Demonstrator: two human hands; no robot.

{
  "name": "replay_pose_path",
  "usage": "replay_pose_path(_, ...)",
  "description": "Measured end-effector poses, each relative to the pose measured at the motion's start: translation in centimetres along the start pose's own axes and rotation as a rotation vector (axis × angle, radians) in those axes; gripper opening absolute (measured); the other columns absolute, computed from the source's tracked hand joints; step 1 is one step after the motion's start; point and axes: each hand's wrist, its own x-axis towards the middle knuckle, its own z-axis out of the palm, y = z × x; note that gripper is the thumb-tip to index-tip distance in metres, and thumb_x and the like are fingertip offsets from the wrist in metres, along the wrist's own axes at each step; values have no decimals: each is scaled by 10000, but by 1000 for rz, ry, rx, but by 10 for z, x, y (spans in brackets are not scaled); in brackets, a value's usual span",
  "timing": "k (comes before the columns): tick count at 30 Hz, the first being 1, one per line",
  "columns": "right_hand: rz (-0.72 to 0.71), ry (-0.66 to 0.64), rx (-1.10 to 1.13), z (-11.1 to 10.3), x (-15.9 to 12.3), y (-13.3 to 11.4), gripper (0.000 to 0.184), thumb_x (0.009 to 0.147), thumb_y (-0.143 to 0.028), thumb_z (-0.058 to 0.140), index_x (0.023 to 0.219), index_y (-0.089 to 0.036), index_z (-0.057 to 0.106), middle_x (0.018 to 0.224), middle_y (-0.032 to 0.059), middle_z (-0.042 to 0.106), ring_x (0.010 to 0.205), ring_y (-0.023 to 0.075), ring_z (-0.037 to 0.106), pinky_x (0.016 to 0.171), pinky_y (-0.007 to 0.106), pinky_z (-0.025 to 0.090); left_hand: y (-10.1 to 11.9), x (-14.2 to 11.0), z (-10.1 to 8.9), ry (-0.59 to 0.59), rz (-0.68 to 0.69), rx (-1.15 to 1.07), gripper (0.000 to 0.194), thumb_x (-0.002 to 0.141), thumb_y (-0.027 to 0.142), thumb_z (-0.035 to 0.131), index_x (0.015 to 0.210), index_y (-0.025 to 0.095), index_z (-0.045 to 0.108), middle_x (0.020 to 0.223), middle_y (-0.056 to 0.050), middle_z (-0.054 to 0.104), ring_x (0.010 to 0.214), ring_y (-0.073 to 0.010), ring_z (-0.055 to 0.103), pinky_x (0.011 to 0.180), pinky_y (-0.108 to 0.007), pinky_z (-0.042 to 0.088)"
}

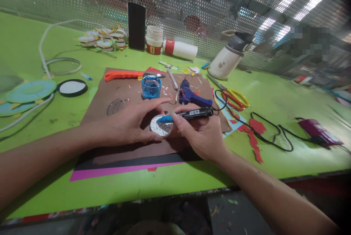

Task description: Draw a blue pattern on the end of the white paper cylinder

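My left hand [131,121] is closed on the edge of a small white disc [164,130], thumb in front and fingers behind. Dark dots and crossing lines mark the disc's face. In my right hand [203,132] is a black permanent marker [194,113], held like a pen. Its blue-coated front end reaches over the disc; whether the tip touches is too small to tell. Both hands are above a brown sheet [131,147] stacked on black and pink sheets. Just beyond them stand a blue-stained jar [151,88] and a blue glue gun [193,96].
An orange cutter [123,75] lies on the brown sheet. Scissors [233,97], red paper scraps [255,134] and a corded purple box [319,131] are to the right. Behind stand a phone [136,26], paper cups [154,39] and a white bottle [226,59]. A white cable [41,44] loops at left.
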Motion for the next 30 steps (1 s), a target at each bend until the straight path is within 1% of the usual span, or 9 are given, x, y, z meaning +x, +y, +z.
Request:
replay_pose_path(4,0,-10,32,2,1,0,109,1063,-307,941,1007,-251,866,1015,52,987,912,225,955,835,310,803,4,2,1,-2,-3,-3,1017,1029,527,921,1961,296,583,1803,-138,836,1701,-465,766,1420,-600,628)
replay_pose_path(7,11,-18,36,1,1,2,123,1066,-325,946,1015,-251,863,1021,54,987,911,225,954,828,308,799,4,3,1,-5,6,1,1001,1031,526,912,1948,277,594,1772,-142,850,1683,-460,775,1407,-578,630)
replay_pose_path(10,6,-20,22,0,1,2,114,1066,-325,947,1025,-255,866,1022,51,988,902,227,951,826,315,798,3,3,1,5,22,5,980,1030,505,915,1934,292,603,1761,-127,855,1685,-449,773,1413,-561,622)
replay_pose_path(17,-20,14,14,1,4,3,145,1032,-289,990,929,-255,893,941,41,974,855,244,942,792,324,780,3,1,2,9,-38,15,1020,986,517,936,1930,314,608,1643,-123,891,1545,-459,836,1376,-615,643)
replay_pose_path(19,-8,31,22,2,5,4,183,1024,-337,1001,893,-253,905,888,36,953,803,241,910,732,320,750,4,1,1,-4,-48,23,1012,974,528,936,1914,319,625,1646,-124,890,1566,-468,824,1361,-605,653)
replay_pose_path(23,29,60,-6,5,8,7,389,1022,-564,1045,838,-245,921,775,33,884,719,232,824,648,324,684,4,2,0,-5,-54,47,1009,976,563,938,1907,319,637,1697,-127,877,1603,-476,810,1377,-595,649)
replay_pose_path(25,57,52,-3,5,9,6,435,1021,-620,1048,840,-244,920,786,39,886,726,236,826,652,331,688,3,2,0,-1,-53,55,1005,981,576,941,1908,326,642,1705,-125,879,1594,-476,818,1371,-596,659)
replay_pose_path(28,105,17,13,4,8,1,429,1040,-628,1037,879,-250,911,834,46,905,770,248,862,705,348,731,1,1,-1,-3,-44,51,1002,991,586,960,1913,348,647,1700,-116,891,1577,-472,832,1362,-598,676)
replay_pose_path(30,121,14,12,3,8,-2,444,1035,-651,1042,898,-257,890,820,37,890,776,248,870,741,360,759,0,1,-1,7,-33,51,1013,992,590,974,1923,362,646,1743,-109,877,1605,-472,819,1396,-610,658)
